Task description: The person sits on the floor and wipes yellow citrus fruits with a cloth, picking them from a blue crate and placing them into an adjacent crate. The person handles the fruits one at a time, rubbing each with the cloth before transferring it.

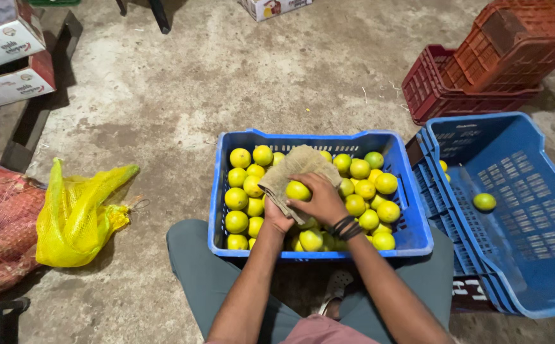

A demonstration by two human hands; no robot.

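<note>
The right hand point(321, 199) has its fingers curled over one yellow-green lime point(298, 190), pressing it into a tan cloth point(290, 172). The left hand point(277, 220) sits just below and to the left of those fingers, under the cloth's lower edge; most of its fingers are hidden by the cloth, so I cannot tell how they are set.

Both hands are over a blue crate point(411, 239) between the person's knees. Around the fingers lie roughly two dozen more limes point(361, 188), some left of the cloth, more to the right of the knuckles.

Well to the right of the fingers stands a stack of blue crates point(532, 255), tilted, with one lime point(484, 202) lying alone inside. Beyond it are two red crates point(475, 95). Far left of the hands lie one yellow mesh bag point(77, 216) and one red mesh sack point(0, 223).
</note>
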